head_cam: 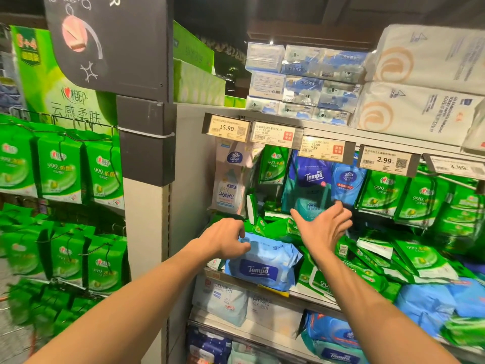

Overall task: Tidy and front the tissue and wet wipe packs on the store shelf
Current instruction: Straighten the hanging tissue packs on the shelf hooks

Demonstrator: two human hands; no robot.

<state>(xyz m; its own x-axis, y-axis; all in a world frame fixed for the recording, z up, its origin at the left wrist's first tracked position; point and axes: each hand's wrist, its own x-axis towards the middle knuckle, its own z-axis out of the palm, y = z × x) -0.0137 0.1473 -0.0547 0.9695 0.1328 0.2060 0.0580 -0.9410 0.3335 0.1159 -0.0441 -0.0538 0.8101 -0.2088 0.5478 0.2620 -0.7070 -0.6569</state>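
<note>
A light-blue Tempo wet wipe pack (pixel 262 266) lies flat at the front left of the middle shelf (pixel 312 296). My left hand (pixel 223 239) has its fingers curled over the pack's back edge, gripping it. My right hand (pixel 324 227) hovers open in front of the hanging dark-blue Tempo pack (pixel 312 179) and a blue Vinda pack (pixel 347 182), thumb spread, touching nothing that I can see. Loose green wet wipe packs (pixel 417 261) lie jumbled across the shelf to the right and behind my hands.
A tall white Vinda pack (pixel 231 185) hangs at the left. Green packs hang at the right (pixel 380 195) and on the neighbouring rack (pixel 61 172). Price tags (pixel 384 161) line the upper shelf edge, with tissue boxes (pixel 304 82) stacked above. Lower shelves hold more wipe packs (pixel 223 300).
</note>
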